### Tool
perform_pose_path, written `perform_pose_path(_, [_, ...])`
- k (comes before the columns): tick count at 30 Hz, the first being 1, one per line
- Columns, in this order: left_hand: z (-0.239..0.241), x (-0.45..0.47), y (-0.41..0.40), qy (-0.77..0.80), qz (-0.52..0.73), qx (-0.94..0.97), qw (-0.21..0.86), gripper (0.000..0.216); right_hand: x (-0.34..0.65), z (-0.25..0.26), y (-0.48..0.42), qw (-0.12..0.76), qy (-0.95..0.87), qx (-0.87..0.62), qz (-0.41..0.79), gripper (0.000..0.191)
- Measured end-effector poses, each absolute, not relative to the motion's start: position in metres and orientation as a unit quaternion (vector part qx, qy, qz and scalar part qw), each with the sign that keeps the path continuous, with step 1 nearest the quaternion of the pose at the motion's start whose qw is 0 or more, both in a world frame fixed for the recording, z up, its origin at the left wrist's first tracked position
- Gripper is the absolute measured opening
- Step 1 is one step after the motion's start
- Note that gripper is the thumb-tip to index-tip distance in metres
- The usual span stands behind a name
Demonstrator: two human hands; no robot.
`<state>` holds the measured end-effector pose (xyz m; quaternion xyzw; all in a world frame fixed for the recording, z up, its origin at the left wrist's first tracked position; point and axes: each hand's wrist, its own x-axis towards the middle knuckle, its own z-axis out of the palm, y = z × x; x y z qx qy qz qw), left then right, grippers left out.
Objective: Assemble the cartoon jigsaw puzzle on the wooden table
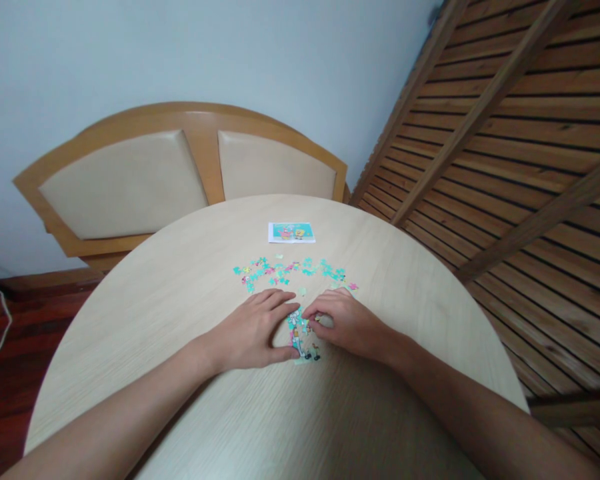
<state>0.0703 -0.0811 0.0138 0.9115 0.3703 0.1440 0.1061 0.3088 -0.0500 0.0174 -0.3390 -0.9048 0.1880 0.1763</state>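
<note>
A partly joined jigsaw puzzle (299, 343) with a cartoon figure lies on the table between my hands. My left hand (253, 330) rests at its left side, thumb and fingers spread, the fingertips touching its edge. At the puzzle's upper right, my right hand (347, 321) has thumb and forefinger pinched together at a small puzzle piece, mostly hidden by the fingers. Beyond my hands, loose puzzle pieces (280, 272) in turquoise, pink and yellow form a scattered band.
A picture card (293, 232) with cartoon characters lies past the loose pieces. The round wooden table (155, 287) has a padded bench back (130, 183) behind it. A slatted wooden panel (520, 133) leans at the right. A white cable (3, 313) hangs at far left.
</note>
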Motion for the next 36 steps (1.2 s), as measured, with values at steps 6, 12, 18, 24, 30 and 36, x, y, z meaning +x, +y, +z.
perform_pose_path(6, [0.0124,0.0695,-0.0806,0.368,0.145,0.912,0.106,0.072,0.3086,0.018,-0.0508,0.178,-0.905,-0.339,0.187,0.012])
perform_pose_path(12, [0.0133,0.0699,-0.0809,0.368,0.152,0.911,0.108,0.072,0.3069,0.0161,-0.0502,0.182,-0.904,-0.341,0.183,0.019])
perform_pose_path(18, [0.0144,0.0702,-0.0813,0.368,0.142,0.914,0.099,0.07,0.3085,0.0153,-0.0503,0.161,-0.913,-0.327,0.183,0.017])
perform_pose_path(24, [0.015,0.0704,-0.0809,0.369,0.135,0.914,0.098,0.072,0.31,0.0155,-0.0498,0.162,-0.913,-0.325,0.188,0.017])
perform_pose_path(30, [0.0146,0.0706,-0.0808,0.371,0.136,0.913,0.098,0.071,0.3096,0.0163,-0.0499,0.163,-0.916,-0.312,0.191,0.02])
perform_pose_path(36, [0.0133,0.0703,-0.081,0.37,0.142,0.913,0.097,0.071,0.3087,0.0144,-0.0503,0.188,-0.905,-0.328,0.195,0.022])
